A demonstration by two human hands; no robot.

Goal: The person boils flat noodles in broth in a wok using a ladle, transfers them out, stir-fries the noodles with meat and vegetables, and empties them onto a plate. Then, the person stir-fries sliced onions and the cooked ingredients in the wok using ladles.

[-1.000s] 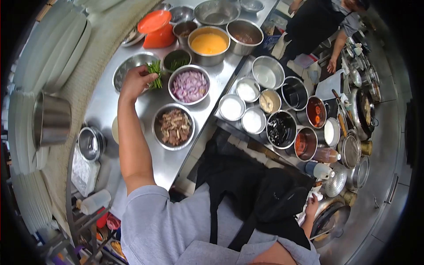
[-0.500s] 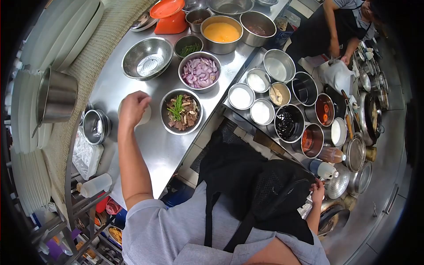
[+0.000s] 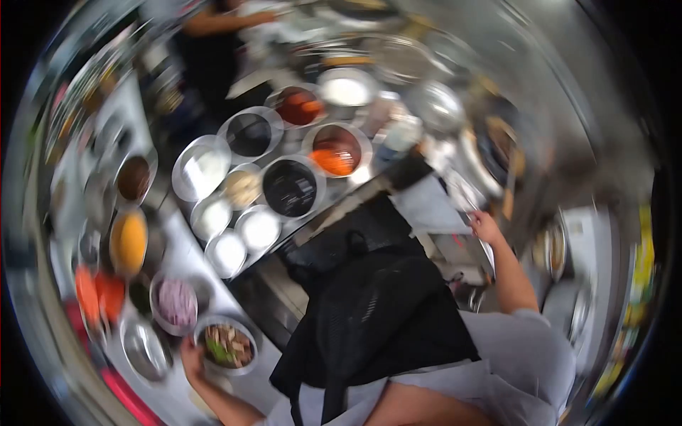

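My left hand (image 3: 192,358) is at the left rim of a steel bowl (image 3: 226,346) holding sliced brown meat, pale pieces and green stalks. The bowl sits on the steel counter. Blur hides whether the fingers grip the rim. On the other side, my right hand (image 3: 484,226) is closed at the stove's edge, beside a crumpled whitish cloth-like thing (image 3: 455,177). A thin edge shows at its fingertips, too smeared to name. A bowl of sliced purple onion (image 3: 177,302) stands just beyond the meat bowl.
Steel pots of sauces and white seasonings crowd a stand, among them a dark sauce pot (image 3: 290,186) and a red sauce pot (image 3: 337,150). A yellow liquid pot (image 3: 129,241) and a colander (image 3: 145,348) are on the counter. A co-worker's arm (image 3: 227,23) is at the far side.
My view has swung right toward the stove, so the counter now lies lower left. My left hand has come from the counter beside the meat bowl to its rim. Blur has increased.
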